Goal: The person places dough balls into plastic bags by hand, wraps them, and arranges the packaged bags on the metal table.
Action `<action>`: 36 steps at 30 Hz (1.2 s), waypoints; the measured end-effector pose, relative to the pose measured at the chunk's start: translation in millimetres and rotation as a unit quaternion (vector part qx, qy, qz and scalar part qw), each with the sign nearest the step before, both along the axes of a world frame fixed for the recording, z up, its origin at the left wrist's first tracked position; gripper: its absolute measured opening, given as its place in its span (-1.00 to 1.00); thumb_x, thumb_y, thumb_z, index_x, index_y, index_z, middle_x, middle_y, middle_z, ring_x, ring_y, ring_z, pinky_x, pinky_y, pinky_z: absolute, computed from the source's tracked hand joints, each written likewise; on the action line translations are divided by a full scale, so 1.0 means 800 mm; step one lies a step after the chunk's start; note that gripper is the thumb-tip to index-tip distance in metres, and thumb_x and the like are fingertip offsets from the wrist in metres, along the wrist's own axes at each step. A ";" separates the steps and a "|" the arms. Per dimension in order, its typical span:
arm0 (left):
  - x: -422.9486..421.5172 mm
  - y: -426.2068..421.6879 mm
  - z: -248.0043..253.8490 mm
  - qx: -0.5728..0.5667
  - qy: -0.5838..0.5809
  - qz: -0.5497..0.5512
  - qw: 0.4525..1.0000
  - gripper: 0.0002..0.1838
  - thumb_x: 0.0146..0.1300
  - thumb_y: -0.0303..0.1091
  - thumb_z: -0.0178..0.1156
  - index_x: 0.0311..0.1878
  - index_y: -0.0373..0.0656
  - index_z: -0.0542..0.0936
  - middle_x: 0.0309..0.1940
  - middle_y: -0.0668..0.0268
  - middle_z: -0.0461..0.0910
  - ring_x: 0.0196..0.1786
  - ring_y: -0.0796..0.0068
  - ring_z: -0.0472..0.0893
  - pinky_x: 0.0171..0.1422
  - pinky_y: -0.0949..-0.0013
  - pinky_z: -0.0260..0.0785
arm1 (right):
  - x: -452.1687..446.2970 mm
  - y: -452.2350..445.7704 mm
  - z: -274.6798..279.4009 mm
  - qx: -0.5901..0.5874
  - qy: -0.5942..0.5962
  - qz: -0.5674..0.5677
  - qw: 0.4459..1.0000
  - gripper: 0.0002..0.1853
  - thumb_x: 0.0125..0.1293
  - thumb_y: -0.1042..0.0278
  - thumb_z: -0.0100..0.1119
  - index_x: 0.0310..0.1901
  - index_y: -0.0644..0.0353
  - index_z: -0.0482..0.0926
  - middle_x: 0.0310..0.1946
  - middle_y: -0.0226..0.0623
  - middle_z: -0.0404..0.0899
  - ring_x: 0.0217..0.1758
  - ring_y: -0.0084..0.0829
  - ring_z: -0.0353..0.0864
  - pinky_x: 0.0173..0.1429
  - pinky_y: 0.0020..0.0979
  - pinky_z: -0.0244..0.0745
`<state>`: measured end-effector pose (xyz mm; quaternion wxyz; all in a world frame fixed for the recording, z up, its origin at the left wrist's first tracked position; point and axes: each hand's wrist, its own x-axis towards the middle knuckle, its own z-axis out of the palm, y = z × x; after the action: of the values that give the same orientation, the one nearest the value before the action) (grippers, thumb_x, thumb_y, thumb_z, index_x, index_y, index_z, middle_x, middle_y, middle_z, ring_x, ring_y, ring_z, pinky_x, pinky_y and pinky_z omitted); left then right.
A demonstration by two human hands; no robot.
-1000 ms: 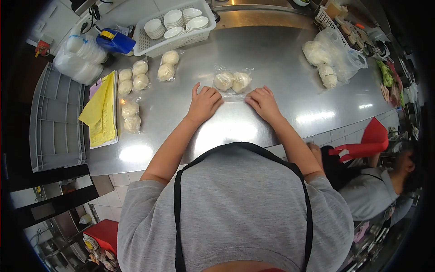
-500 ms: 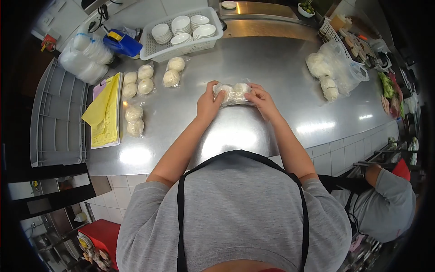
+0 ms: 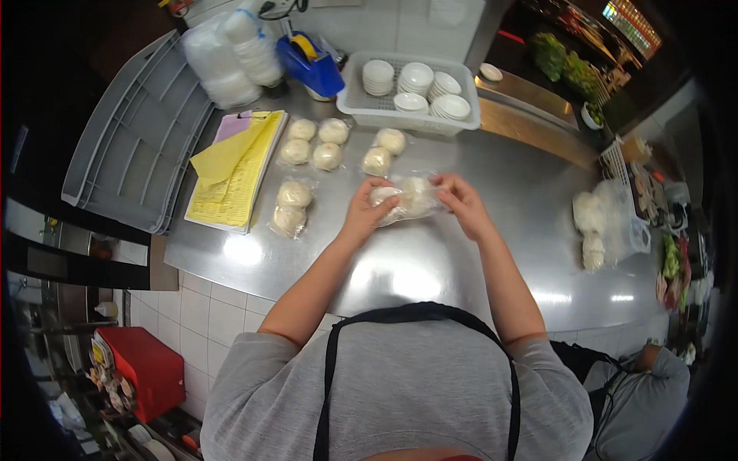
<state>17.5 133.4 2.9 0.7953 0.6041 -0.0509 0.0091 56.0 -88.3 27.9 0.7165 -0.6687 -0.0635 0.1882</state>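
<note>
A clear plastic bag holding two pale dough balls (image 3: 415,196) is between my hands, just above or on the steel counter. My left hand (image 3: 367,213) is closed round its left end, thumb over the front of one ball. At the other end, my right hand (image 3: 466,206) pinches the plastic with bent fingers. More bagged pairs of dough balls lie to the left: one pair (image 3: 383,151) just beyond my left hand, another (image 3: 290,209) near the papers, and two more pairs (image 3: 329,144) side by side behind it.
White dishes fill a plastic basket (image 3: 361,115) at the back. A blue tape dispenser (image 3: 311,67), yellow papers (image 3: 227,196) and a grey crate (image 3: 138,138) stand left. A larger plastic bag (image 3: 615,211) lies right. A co-worker (image 3: 646,399) is at lower right.
The view has turned, shifting the counter's contents right and down. My right hand has moved from the ball to the bag's end, and the bag now tilts up on that side.
</note>
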 end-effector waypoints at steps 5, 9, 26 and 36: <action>-0.006 0.091 0.049 -0.011 -0.007 0.147 0.989 -0.80 0.19 -0.38 0.26 -0.16 -0.07 0.46 -0.15 0.46 0.43 -0.11 0.68 0.37 -0.04 0.58 0.25 | 0.134 0.125 0.079 -0.069 -0.130 0.028 0.989 -0.56 0.27 -0.04 0.11 0.00 0.13 0.45 0.04 -0.34 0.36 0.07 -0.48 0.39 0.03 -0.36 0.46; -0.016 0.138 0.054 0.016 -0.035 0.210 0.977 -0.85 0.23 -0.36 0.22 -0.19 -0.09 0.46 -0.16 0.45 0.43 -0.12 0.68 0.36 -0.01 0.58 0.22 | 0.247 0.228 0.112 -0.138 -0.159 0.044 0.977 -0.44 0.28 -0.17 0.02 0.10 0.14 0.39 0.06 -0.34 0.33 0.10 -0.45 0.34 0.09 -0.29 0.44; -0.036 0.173 0.034 -0.038 -0.008 0.244 0.969 -0.91 0.28 -0.38 0.16 -0.22 -0.13 0.46 -0.17 0.44 0.43 -0.16 0.69 0.35 0.00 0.58 0.19 | 0.291 0.313 0.073 0.051 -0.157 -0.035 0.986 -0.76 0.26 0.14 0.15 -0.22 0.14 0.58 -0.32 -0.48 0.53 -0.18 -0.56 0.34 -0.10 -0.36 0.21; -0.021 0.174 0.044 -0.038 0.014 0.291 0.956 -0.87 0.27 -0.33 0.18 -0.21 -0.14 0.47 -0.27 0.47 0.44 -0.21 0.71 0.36 -0.05 0.60 0.21 | 0.249 0.346 0.011 0.144 0.102 -0.098 0.979 -0.78 0.31 0.17 0.11 -0.43 0.08 0.49 -0.47 -0.52 0.36 -0.40 -0.61 0.30 -0.33 -0.46 0.32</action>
<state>0.6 272.2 38.1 0.7812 0.5622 0.1385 0.2335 255.5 188.8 36.5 0.8228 -0.5392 0.0495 0.1729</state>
